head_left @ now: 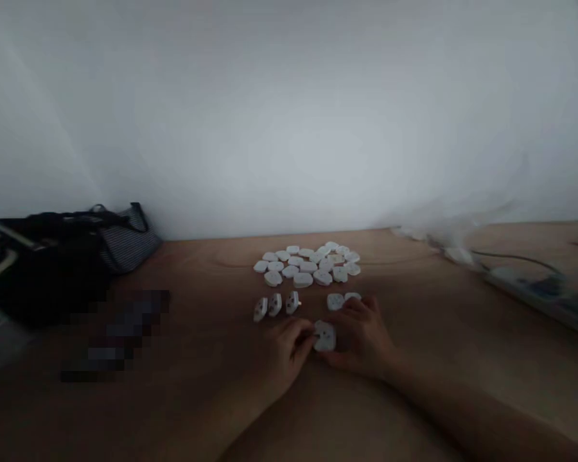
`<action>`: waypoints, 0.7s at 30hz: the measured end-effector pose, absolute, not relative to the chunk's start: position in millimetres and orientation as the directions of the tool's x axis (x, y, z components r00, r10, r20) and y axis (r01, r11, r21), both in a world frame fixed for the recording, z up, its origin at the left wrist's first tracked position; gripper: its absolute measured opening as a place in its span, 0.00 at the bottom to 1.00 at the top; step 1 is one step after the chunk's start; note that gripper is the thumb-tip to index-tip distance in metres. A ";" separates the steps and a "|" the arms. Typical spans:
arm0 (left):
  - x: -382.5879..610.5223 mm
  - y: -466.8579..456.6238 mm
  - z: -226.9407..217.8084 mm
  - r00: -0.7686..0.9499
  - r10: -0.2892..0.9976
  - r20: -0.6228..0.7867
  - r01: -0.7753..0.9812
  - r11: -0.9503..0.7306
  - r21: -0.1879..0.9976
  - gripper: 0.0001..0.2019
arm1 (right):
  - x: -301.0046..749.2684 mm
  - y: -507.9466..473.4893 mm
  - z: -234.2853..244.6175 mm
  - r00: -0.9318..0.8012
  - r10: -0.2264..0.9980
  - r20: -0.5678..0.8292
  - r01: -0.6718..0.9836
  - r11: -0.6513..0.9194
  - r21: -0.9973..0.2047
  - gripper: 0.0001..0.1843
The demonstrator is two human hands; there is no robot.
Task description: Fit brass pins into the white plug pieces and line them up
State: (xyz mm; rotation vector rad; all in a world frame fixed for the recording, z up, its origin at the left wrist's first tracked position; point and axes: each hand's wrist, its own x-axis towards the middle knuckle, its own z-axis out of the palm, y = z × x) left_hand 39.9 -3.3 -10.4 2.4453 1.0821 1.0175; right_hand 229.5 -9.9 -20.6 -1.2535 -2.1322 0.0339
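Note:
My left hand [291,346] and my right hand [361,337] meet over the wooden table [212,398], both pinched on one small white plug part [324,335] between them. Just beyond the left hand, three similar white plug pieces [274,305] stand in a row. Two more white pieces [341,299] lie flat right behind the right hand's fingers. Farther back, a cluster of several flat white plug covers [308,264] is spread on the table.
A black and striped bag [62,256] sits at the far left against the white wall. A blurred dark object [120,333] lies left of my hands. At the right, a white power strip with a cable [525,279] rests on the table.

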 end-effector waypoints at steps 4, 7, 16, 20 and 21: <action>39.5 -1.3 -14.7 0.413 0.783 0.466 0.499 -0.622 0.603 0.03 | 229.2 -10.5 -21.1 -0.336 0.780 0.528 0.731 0.569 -0.376 0.21; 38.4 1.8 -17.5 0.354 0.843 0.405 0.421 -0.531 0.736 0.09 | 230.4 -9.9 -21.6 -0.341 0.779 0.527 0.709 0.581 -0.400 0.23; 25.6 12.5 -11.4 0.539 0.783 0.310 0.522 -0.599 0.607 0.06 | 253.9 -1.9 -26.3 -0.275 0.802 0.531 0.742 0.528 -0.413 0.27; 26.6 13.7 -16.4 0.597 0.759 0.260 0.527 -0.614 0.587 0.09 | 259.0 2.3 -30.3 -0.257 0.808 0.529 0.763 0.506 -0.403 0.27; 27.7 14.0 -17.4 0.595 0.759 0.264 0.530 -0.618 0.581 0.07 | 258.8 2.7 -30.7 -0.261 0.808 0.527 0.765 0.507 -0.398 0.27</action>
